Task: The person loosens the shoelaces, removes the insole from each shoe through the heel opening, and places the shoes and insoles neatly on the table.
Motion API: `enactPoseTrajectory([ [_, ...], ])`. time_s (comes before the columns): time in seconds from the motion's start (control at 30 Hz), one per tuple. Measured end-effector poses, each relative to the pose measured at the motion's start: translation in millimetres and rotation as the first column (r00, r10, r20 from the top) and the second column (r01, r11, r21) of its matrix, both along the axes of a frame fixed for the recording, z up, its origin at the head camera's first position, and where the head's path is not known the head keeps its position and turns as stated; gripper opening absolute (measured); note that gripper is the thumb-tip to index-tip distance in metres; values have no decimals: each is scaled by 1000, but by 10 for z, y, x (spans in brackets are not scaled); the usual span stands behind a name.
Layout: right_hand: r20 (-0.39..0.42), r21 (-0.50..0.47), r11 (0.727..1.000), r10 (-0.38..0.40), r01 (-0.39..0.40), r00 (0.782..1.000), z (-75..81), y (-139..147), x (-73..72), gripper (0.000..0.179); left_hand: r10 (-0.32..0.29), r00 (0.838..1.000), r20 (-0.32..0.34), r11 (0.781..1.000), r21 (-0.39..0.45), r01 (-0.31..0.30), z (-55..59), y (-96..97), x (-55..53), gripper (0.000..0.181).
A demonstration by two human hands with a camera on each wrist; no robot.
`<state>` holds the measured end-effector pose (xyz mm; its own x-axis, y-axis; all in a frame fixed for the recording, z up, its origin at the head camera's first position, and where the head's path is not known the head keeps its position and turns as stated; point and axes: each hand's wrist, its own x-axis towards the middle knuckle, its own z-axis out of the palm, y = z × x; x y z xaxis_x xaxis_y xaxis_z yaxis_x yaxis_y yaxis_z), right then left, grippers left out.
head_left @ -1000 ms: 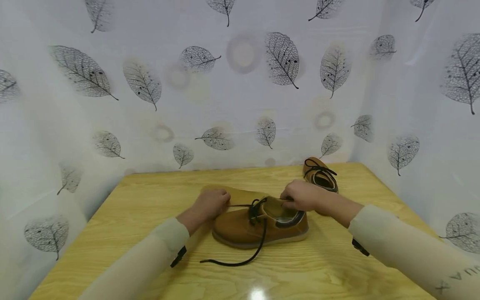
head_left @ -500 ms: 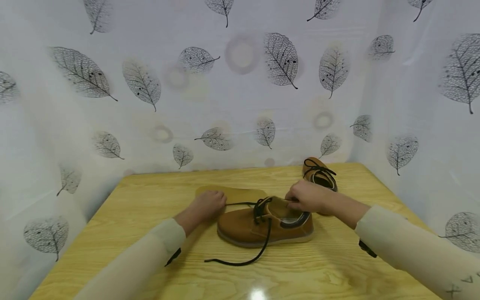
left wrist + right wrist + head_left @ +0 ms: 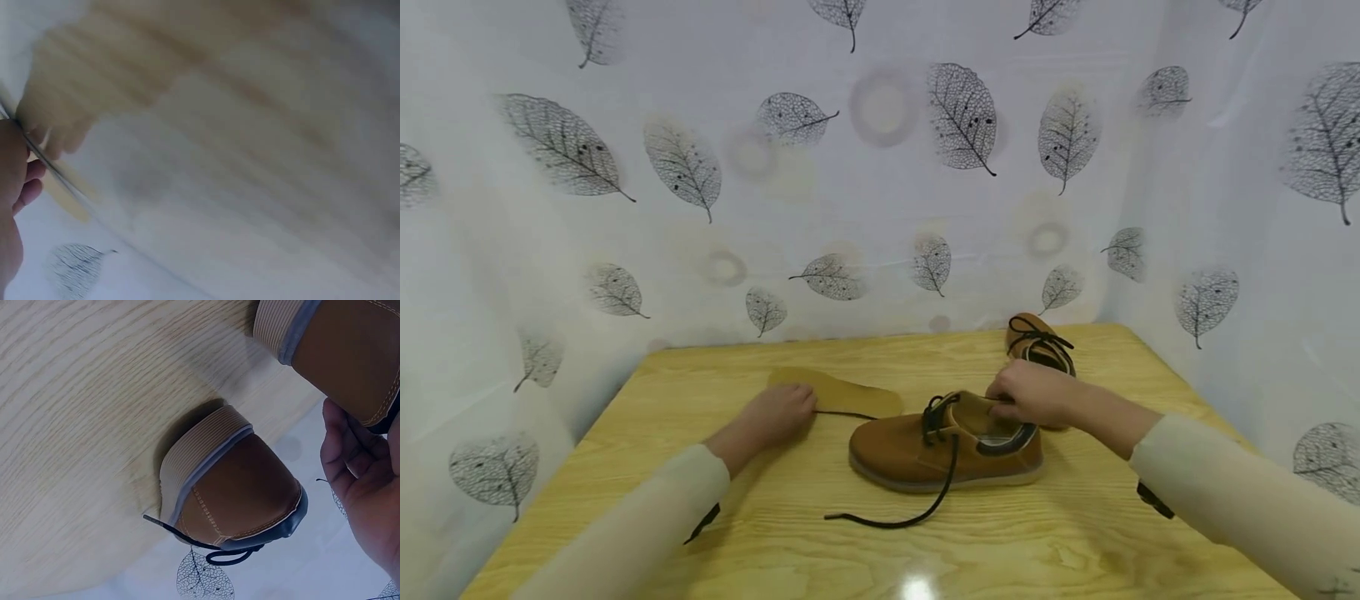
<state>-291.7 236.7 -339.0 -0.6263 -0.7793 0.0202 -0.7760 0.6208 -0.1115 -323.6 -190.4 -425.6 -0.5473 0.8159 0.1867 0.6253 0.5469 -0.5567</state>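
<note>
A brown leather shoe [image 3: 910,454] with black laces lies in mid-table, toe to the left. My right hand [image 3: 1033,392] grips the far side of its collar, and the right wrist view shows curled fingers [image 3: 340,450] by the shoe's heel [image 3: 350,356]. To the left of the toe, my left hand [image 3: 778,410] pinches one black shoelace [image 3: 846,413], which runs from the fingers toward the shoe. The other lace end [image 3: 887,525] trails in front. Beside the left hand lies a flat tan piece [image 3: 850,393], shaped like an insole. The left wrist view is blurred.
A second brown shoe [image 3: 1028,333], its black lace tied in a bow, stands at the back right behind my right hand. The wooden table [image 3: 700,375] is bordered by a white curtain [image 3: 865,208] with leaf prints.
My left hand has moved left with the lace, baring more of it. The tan piece has shifted left as well. The shoe and my right hand have moved slightly right.
</note>
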Motion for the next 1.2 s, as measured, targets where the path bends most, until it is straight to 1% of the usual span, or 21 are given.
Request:
enactPoseTrajectory([
  [0.1, -13, 13, 1000, -5, 5, 1000, 6, 61, 9, 24, 13, 1000, 4, 1000, 16, -13, -16, -139, 11, 5],
  [0.17, -47, -1, 1000, 2, -2, 999, 7, 102, 35, 17, 38, 999, 21, 999, 31, -38, -19, -218, 20, 9],
  [0.23, -131, -30, 999, 23, -27, 991, 0, 141, 76, 6, 64, 997, 46, 996, 52, -67, -19, -266, 27, 10],
  [0.27, -189, -50, 997, 42, -53, 981, -6, 156, 96, 3, 79, 996, 50, 995, 61, -82, -22, -278, 24, 10],
  [0.3, -255, -73, 993, 68, -90, 964, -10, 166, 115, 8, 93, 994, 57, 993, 72, -97, -25, -279, 21, 9],
  [0.33, -325, -93, 986, 98, -135, 941, -15, 171, 128, 11, 109, 992, 64, 990, 82, -114, -26, -267, 18, 9],
  [0.37, -396, -107, 976, 134, -191, 909, -15, 165, 136, 12, 116, 991, 69, 987, 100, -123, -28, -244, 15, 10],
  [0.43, -511, -108, 947, 207, -302, 834, -28, 136, 129, 12, 116, 991, 71, 981, 145, -126, -18, -154, 19, 12],
  [0.47, -549, -98, 931, 244, -352, 799, -37, 114, 123, 16, 103, 992, 69, 978, 177, -113, -15, -90, 21, 13],
  [0.5, -568, -84, 917, 277, -390, 775, -52, 97, 120, 21, 79, 995, 68, 974, 205, -92, -6, -11, 28, 15],
  [0.53, -573, -69, 905, 308, -420, 759, -78, 84, 121, 24, 53, 997, 64, 972, 225, -66, 7, 81, 38, 16],
  [0.57, -567, -54, 897, 335, -440, 753, -104, 73, 131, 26, 19, 998, 55, 970, 240, -31, 20, 179, 46, 16],
  [0.63, -542, -40, 887, 368, -460, 756, -170, 62, 162, 26, -36, 998, 58, 968, 252, 20, 35, 381, 46, 15],
  [0.7, -528, -44, 871, 396, -489, 751, -235, 49, 197, 21, -79, 995, 62, 967, 245, 62, 43, 554, 31, 14],
  [0.77, -538, -48, 851, 419, -523, 732, -294, 31, 227, 21, -109, 991, 72, 966, 241, 89, 34, 669, 6, 10],
  [0.8, -554, -48, 839, 428, -542, 713, -321, 20, 238, 24, -114, 990, 78, 967, 237, 93, 27, 704, -6, 7],
  [0.87, -582, -40, 819, 447, -573, 679, -369, 4, 250, 26, -122, 990, 71, 969, 226, 104, 16, 736, -23, 5],
  [0.93, -595, -32, 808, 457, -588, 661, -404, 3, 261, 28, -117, 991, 63, 974, 203, 102, 12, 743, -35, 5],
  [1.0, -607, -30, 801, 461, -598, 648, -423, 6, 262, 29, -106, 993, 56, 979, 181, 94, 15, 731, -43, 4],
  [1.1, -616, -40, 798, 455, -602, 643, -435, 13, 251, 31, -99, 994, 42, 981, 172, 90, 10, 687, -69, 4],
  [1.2, -615, -39, 807, 445, -589, 650, -448, 21, 241, 32, -108, 994, 32, 976, 194, 100, -3, 616, -97, 5],
])
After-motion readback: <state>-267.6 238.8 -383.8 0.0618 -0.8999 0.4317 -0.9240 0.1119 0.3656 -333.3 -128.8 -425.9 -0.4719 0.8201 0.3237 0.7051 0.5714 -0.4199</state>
